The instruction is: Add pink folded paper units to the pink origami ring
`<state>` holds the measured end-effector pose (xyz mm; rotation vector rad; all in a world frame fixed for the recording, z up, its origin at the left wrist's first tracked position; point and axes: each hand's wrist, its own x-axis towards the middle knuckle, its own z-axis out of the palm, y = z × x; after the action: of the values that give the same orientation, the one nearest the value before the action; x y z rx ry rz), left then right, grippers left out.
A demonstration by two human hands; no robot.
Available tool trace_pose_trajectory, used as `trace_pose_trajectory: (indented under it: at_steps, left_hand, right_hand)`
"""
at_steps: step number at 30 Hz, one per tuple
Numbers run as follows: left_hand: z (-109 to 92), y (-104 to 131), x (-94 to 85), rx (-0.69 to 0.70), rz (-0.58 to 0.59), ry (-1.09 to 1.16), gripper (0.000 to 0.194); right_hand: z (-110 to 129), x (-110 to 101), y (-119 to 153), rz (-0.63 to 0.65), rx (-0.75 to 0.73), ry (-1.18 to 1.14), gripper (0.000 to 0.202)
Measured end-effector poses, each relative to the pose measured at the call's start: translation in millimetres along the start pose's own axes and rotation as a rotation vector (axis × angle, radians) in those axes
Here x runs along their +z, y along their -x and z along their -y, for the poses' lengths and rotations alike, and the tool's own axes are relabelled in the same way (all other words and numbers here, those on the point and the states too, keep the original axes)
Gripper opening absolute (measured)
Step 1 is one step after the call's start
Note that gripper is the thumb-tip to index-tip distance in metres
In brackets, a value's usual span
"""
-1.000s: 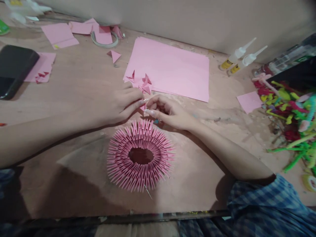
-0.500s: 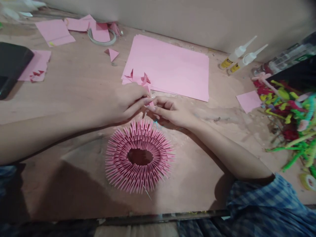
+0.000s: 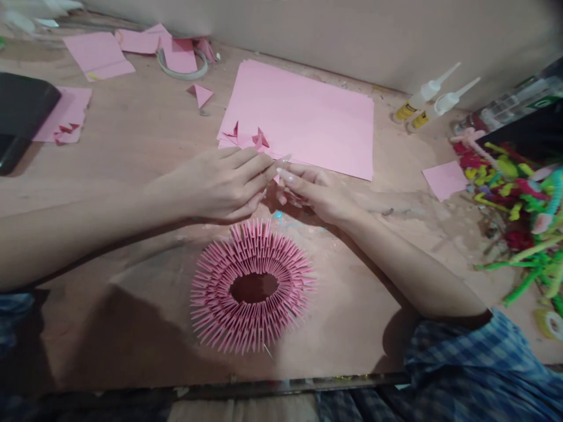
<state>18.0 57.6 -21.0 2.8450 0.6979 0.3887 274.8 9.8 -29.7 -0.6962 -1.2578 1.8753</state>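
Observation:
My left hand (image 3: 229,181) and my right hand (image 3: 310,187) meet fingertip to fingertip at the front edge of a stack of pink paper (image 3: 303,117). Both are closed, and a small pink paper piece (image 3: 276,178) shows between their fingertips, mostly hidden. Just below the hands lies a round pink ring of many folded paper points (image 3: 290,281), with a dark oval middle; neither hand grips it. Small folded pink pieces (image 3: 260,139) rest on the stack's near left corner, behind my left hand.
Pink squares (image 3: 99,55), a tape ring (image 3: 182,75) and a folded triangle (image 3: 201,95) lie at the back left. A black object (image 3: 24,117) is far left. Two glue bottles (image 3: 416,101) stand back right, near colourful fuzzy sticks (image 3: 523,193) and a tape roll (image 3: 549,323).
The pink ring sits slightly lower and to the right. My left hand has turned flatter over the small piece, its fingers further right; my right fingertips have moved slightly up and right.

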Motion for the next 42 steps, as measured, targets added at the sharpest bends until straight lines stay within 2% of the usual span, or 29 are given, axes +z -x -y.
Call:
trace_pose_trajectory:
  at_steps: [3, 5, 7, 9, 12, 14, 18, 20, 24, 28, 30, 33, 36, 39, 42]
  left_hand:
    - [3.5, -0.5, 1.9, 0.116, -0.042, -0.002, 0.055]
    - [4.6, -1.7, 1.4, 0.119, -0.129, 0.110, 0.060]
    - [3.7, -3.3, -0.2, 0.088, -0.160, 0.187, 0.060]
    - [0.4, -4.9, -1.9, 0.034, -0.137, 0.271, 0.056]
    - [-6.2, -6.3, -2.9, -0.085, -0.074, 0.544, 0.059]
    - [-9.0, -6.9, -3.0, -0.146, -0.032, 0.695, 0.060]
    - [-7.7, -7.6, -4.6, -0.211, -0.020, 0.860, 0.060]
    - [-5.6, -7.1, -6.0, -0.168, -0.022, 0.786, 0.061]
    - [-5.2, -3.2, -6.6, -0.013, -0.098, 0.349, 0.067]
    - [-12.9, 0.1, -7.5, -0.079, -0.109, 0.049, 0.064]
    - [-18.6, 0.6, -11.0, -0.145, -0.085, -0.003, 0.059]
    - [-26.6, 0.0, -17.9, -0.229, -0.018, -0.020, 0.060]
    - [-31.1, -0.1, -21.7, -0.274, 0.021, -0.013, 0.060]
    - [-31.4, 1.5, -20.5, -0.264, -0.020, 0.018, 0.052]
    - [-30.2, 3.5, -19.7, -0.132, -0.006, -0.005, 0.052]
  right_hand:
    - [2.2, 1.7, 1.1, 0.009, 0.009, 0.042, 0.052]
    - [1.8, 1.3, 2.1, 0.026, 0.008, 0.099, 0.051]
    - [-0.2, 0.0, 3.0, 0.029, -0.026, 0.201, 0.054]
    - [-2.8, -1.3, 4.0, 0.011, -0.090, 0.323, 0.057]
    - [-5.3, -0.5, 5.8, -0.028, -0.178, 0.427, 0.057]
    - [-4.5, 2.8, 7.0, -0.044, -0.191, 0.425, 0.054]
    - [3.8, 13.1, 7.8, -0.142, -0.179, 0.297, 0.058]
    - [7.8, 17.2, 7.7, -0.175, -0.171, 0.272, 0.061]
    - [6.6, 20.6, 7.4, -0.262, -0.122, 0.269, 0.065]
    - [-3.4, 20.1, 4.8, -0.358, -0.073, 0.074, 0.057]
    - [-7.5, 20.2, 3.4, -0.396, -0.061, -0.019, 0.047]
    - [-9.9, 24.1, 3.3, -0.437, -0.040, -0.093, 0.021]
    - [-9.7, 33.0, 5.1, -0.444, -0.058, -0.198, 0.012]
    - [-9.9, 43.0, 7.2, -0.448, -0.088, -0.271, 0.016]
    - [-10.7, 49.9, 9.1, -0.470, -0.101, -0.269, 0.016]
